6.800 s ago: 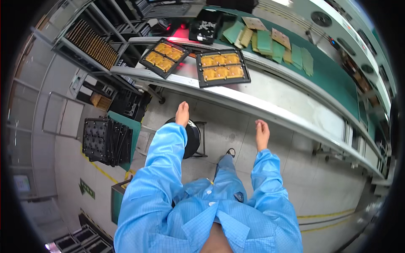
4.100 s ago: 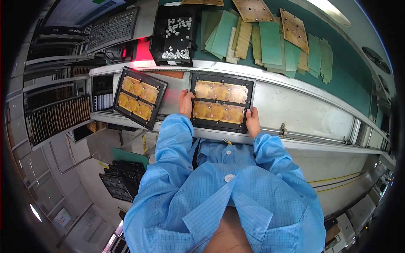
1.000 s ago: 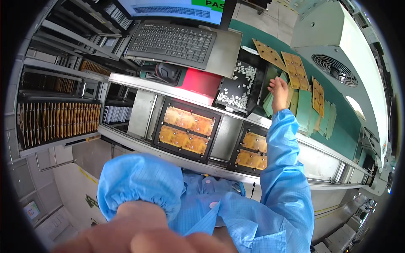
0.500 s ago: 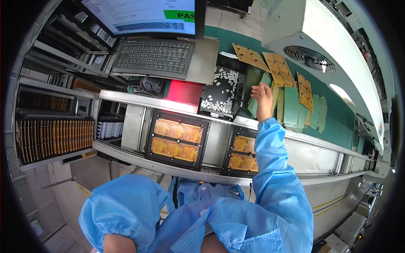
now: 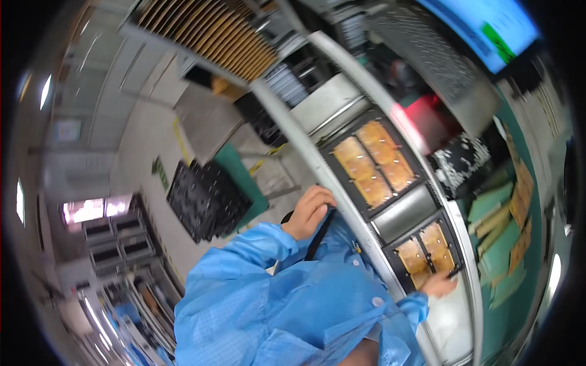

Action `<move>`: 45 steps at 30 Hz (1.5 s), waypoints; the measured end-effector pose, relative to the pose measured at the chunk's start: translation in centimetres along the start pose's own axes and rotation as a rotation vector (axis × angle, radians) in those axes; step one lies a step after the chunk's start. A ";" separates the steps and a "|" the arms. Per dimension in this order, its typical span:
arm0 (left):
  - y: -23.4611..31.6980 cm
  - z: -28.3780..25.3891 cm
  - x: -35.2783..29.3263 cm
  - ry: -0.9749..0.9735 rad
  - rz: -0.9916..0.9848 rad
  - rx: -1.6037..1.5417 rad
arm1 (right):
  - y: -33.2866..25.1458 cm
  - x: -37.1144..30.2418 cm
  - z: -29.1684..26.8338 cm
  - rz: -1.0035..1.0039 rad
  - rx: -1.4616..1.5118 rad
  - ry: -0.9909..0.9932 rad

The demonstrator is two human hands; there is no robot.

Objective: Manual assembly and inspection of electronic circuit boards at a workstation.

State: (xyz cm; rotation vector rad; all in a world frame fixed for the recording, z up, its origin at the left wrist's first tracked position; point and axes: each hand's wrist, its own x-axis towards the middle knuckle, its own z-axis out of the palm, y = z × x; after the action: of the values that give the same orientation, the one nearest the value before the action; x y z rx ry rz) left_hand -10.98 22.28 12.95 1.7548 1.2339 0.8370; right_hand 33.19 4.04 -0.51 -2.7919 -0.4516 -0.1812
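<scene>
My left hand [image 5: 311, 212] is beside the near rail of the conveyor, close to a black strap [image 5: 318, 236] on my front. Its fingers are curled; what they hold, if anything, is hidden. My right hand [image 5: 439, 285] reaches over the conveyor to the near corner of a black carrier [image 5: 400, 268]. Motion smears its fingers, and I cannot tell whether they grip the carrier's edge. Yellow-orange circuit boards [image 5: 437, 245] lie in that carrier. Farther along the conveyor sits a second black carrier [image 5: 368, 211], also with circuit boards [image 5: 386, 152] in it.
Past the far rail [image 5: 455, 219] stand a black tray of small white parts [image 5: 461, 161], green sheets [image 5: 493, 201], loose boards [image 5: 522, 192], a keyboard [image 5: 427, 46] and a monitor [image 5: 488, 27]. A rack of upright boards [image 5: 207, 33] and a stack of black trays [image 5: 204, 198] stand leftward.
The view has swung left and tilted. My right hand has gone from the green sheets to the nearer carrier. My left hand has come into view by the rail.
</scene>
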 end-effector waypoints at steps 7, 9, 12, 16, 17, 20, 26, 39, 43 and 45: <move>-23.9 6.1 -26.0 -0.134 -1.165 0.234 | 5.2 1.1 0.7 0.338 0.602 -0.717; -22.8 6.8 -25.2 -0.052 -1.177 0.132 | 6.3 1.4 0.4 0.334 0.624 -0.734; -19.5 5.8 -19.7 0.002 -0.922 0.085 | 5.5 1.3 0.3 0.397 0.729 -0.860; -19.7 9.8 -11.9 -0.141 -0.186 0.413 | 4.0 0.6 -0.4 0.415 0.671 -0.809; -20.1 12.0 -10.4 -0.152 -0.175 0.400 | 4.0 0.4 -0.8 0.414 0.671 -0.801; -23.2 23.2 -11.1 -0.843 -0.228 0.921 | 3.6 -0.2 -1.4 0.429 0.690 -0.739; -25.7 27.7 3.9 -0.854 -0.018 0.841 | 7.4 -1.4 -2.2 0.475 0.654 -0.719; -33.9 30.0 15.8 -0.745 -0.049 0.818 | 8.0 -3.1 -0.9 0.326 0.792 -0.655; -37.8 23.4 13.4 -0.678 -0.225 0.883 | 5.7 -5.3 -2.2 0.064 0.444 -0.593; -39.3 20.7 11.9 -0.629 -0.307 0.890 | 6.8 -5.3 -1.0 0.135 0.568 -0.623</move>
State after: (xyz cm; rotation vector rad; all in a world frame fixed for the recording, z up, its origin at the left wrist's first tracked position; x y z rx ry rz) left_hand -5.75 36.08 -30.57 2.1492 1.4551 -0.5263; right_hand 30.30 -3.94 -2.40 -2.2469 -0.3687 0.7467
